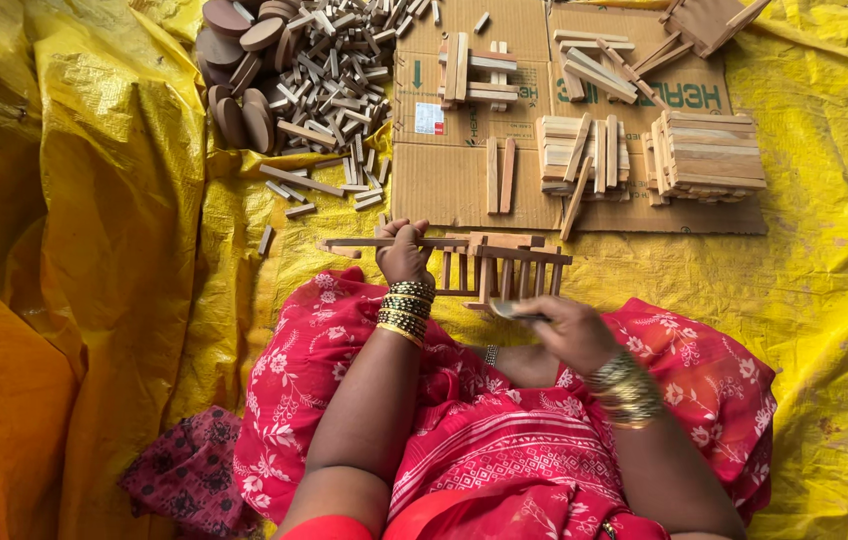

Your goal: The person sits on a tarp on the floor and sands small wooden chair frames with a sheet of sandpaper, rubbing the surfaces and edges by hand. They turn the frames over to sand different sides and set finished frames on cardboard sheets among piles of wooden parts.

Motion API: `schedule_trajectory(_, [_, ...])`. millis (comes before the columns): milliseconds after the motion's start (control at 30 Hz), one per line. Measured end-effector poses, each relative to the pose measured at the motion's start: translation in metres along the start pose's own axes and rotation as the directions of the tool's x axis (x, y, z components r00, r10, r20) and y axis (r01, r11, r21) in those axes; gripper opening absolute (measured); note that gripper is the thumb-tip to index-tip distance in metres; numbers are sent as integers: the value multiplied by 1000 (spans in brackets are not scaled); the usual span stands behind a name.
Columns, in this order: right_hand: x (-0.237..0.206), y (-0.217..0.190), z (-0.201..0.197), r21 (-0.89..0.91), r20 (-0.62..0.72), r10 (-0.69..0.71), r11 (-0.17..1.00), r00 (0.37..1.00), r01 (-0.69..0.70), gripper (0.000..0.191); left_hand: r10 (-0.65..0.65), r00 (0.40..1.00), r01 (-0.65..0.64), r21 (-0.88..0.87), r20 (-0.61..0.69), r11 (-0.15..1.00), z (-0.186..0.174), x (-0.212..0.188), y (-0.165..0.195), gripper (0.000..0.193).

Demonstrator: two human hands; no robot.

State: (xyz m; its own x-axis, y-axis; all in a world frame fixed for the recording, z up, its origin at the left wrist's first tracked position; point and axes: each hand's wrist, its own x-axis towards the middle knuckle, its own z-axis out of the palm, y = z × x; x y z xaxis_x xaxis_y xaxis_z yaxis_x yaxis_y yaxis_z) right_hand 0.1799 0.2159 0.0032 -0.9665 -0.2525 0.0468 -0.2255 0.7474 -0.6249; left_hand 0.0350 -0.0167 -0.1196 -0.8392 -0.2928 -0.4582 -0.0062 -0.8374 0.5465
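we sit on a big yellow plastic sheet [94, 250] that covers the whole ground, with folds rising high at its left edge. on its far middle part lies a flat brown cardboard [464, 185], and on the cardboard there are several stacks of wooden slats [704, 150], some neat, some crossed, towards the far right corner of the sheet. left of the cardboard, on the sheet itself, is a loose heap of small wooden sticks [329, 70] with round wooden discs [239, 110] at its left side; a few sticks are scattered down from the heap towards us. our lap is covered with red patterned cloth [504, 430], and a dark patterned cloth [189, 470] lies at the near left.

just in front of our knees, between the lap and the cardboard, is the small wooden frame [494, 268], made of thin rails and short upright slats. our left hand [404, 252] is closed around the long top rail at the left end of the frame. our right hand [569, 330] is closed on a small tool [514, 311] with a flat grey end, which is just beside the near edge of the frame; we cannot tell if it touches the wood. nothing stands between the hands and the frame.
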Motion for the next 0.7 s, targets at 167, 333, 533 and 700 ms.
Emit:
schedule_trajectory(167, [4, -3, 0, -53, -324, -72, 997, 943, 58, 27, 9, 1000, -10, 53, 29, 999, 0, -4, 5, 20])
schedule_trajectory(333, [24, 3, 42, -326, -307, -212, 939, 928, 107, 28, 30, 998, -32, 37, 53, 999, -3, -7, 8, 16])
schedule_trajectory(533, [-1, -4, 20, -121, 442, 127, 989, 888, -81, 15, 157, 977, -167, 57, 146, 984, -5, -4, 1, 17])
schedule_trajectory(700, [-1, -15, -1, -304, 153, 357, 904, 921, -300, 23, 131, 981, -147, 111, 144, 983, -7, -2, 1, 15])
